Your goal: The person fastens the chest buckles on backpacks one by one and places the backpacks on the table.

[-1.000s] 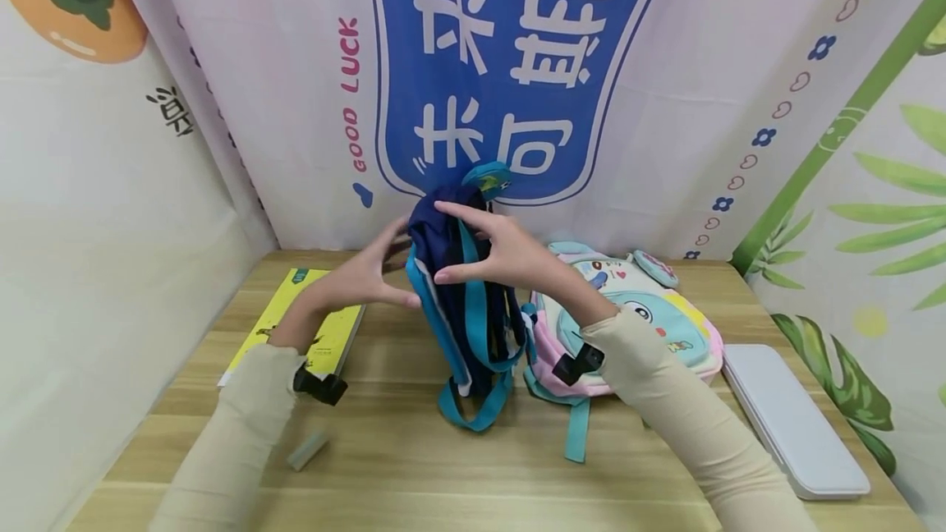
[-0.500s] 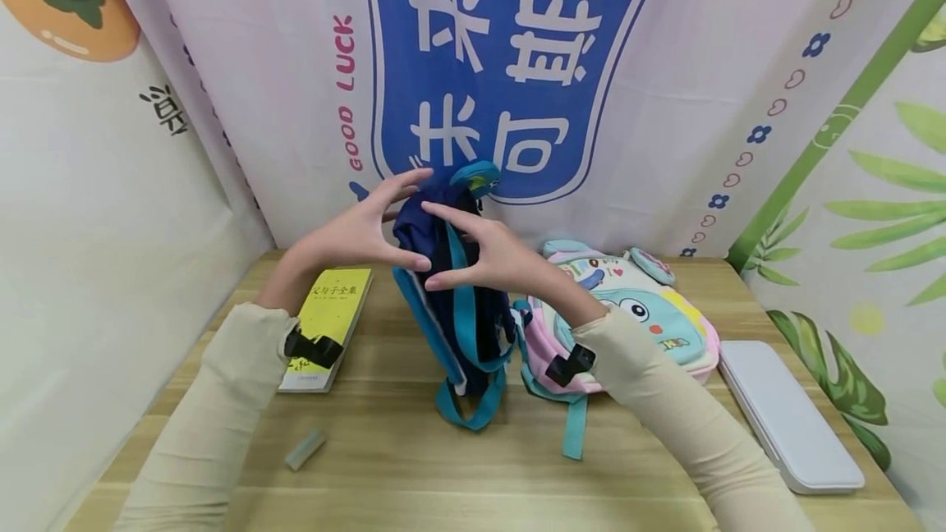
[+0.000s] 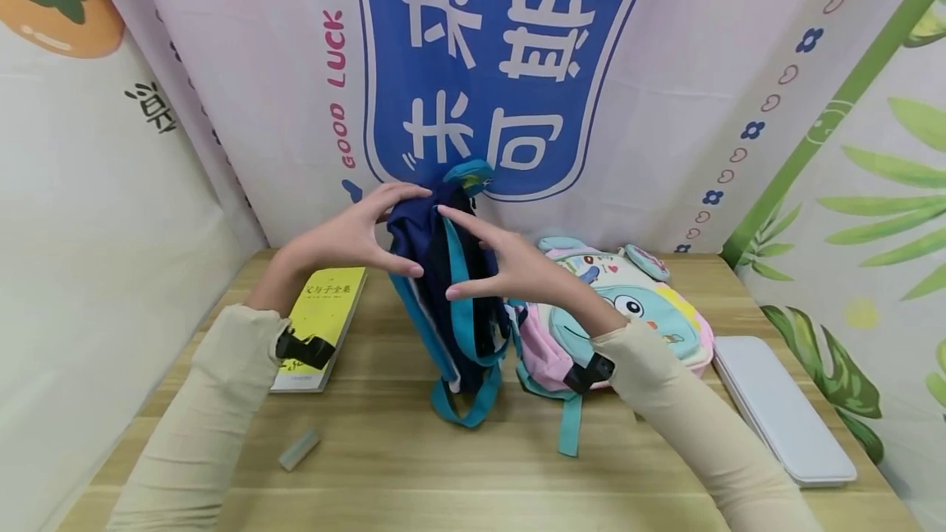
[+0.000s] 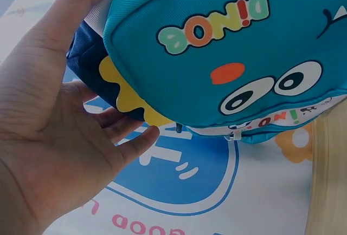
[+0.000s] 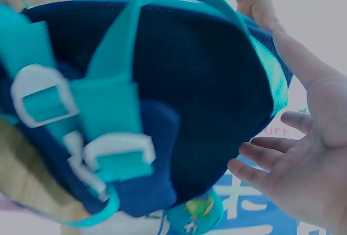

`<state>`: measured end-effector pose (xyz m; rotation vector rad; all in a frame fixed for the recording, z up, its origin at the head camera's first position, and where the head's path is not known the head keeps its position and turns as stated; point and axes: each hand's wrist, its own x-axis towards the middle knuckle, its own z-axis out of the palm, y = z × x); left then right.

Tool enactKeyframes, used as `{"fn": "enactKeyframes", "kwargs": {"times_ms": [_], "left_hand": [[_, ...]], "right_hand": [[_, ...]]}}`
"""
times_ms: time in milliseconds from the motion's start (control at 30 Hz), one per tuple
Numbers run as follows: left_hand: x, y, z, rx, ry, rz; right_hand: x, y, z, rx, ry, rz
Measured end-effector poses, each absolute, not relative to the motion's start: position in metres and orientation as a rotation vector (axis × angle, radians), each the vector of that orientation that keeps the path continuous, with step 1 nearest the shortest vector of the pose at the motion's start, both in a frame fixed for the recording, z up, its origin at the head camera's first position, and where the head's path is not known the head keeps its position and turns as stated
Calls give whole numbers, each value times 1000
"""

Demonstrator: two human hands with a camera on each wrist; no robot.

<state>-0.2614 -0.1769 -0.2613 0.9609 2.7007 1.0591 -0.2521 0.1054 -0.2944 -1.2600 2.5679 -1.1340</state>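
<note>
A navy and teal dinosaur backpack (image 3: 451,294) stands upright near the middle of the wooden desk (image 3: 414,466), its straps facing the person and trailing onto the wood. The left hand (image 3: 347,236) presses against the bag's left side with fingers spread and straight, thumb low and fingertips up at the top edge; the left wrist view shows the palm open beside the bag's teal front panel with its cartoon eyes and "DINO" lettering. The right hand (image 3: 510,265) is likewise spread, its straight fingers laid on the right side of the bag near a teal shoulder strap (image 5: 116,99). Neither hand curls round anything.

Just right of the bag, touching it, lies a pink and pale-blue backpack (image 3: 628,314). A yellow book (image 3: 325,310) lies to the left, a small grey eraser (image 3: 299,449) nearer the front edge, and a white case (image 3: 783,409) at the far right.
</note>
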Motion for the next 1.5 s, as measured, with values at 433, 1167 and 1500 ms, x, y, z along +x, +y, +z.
{"fn": "enactKeyframes", "kwargs": {"times_ms": [433, 1167, 1500], "left_hand": [[-258, -195, -263, 938, 2706, 1068], [-254, -227, -274, 912, 2660, 1136], [-251, -245, -284, 881, 2645, 1153]], "right_hand": [[-255, 154, -346, -979, 2563, -1088], [-252, 144, -416, -1008, 2364, -1059], [-240, 132, -424, -993, 2314, -1059]]}}
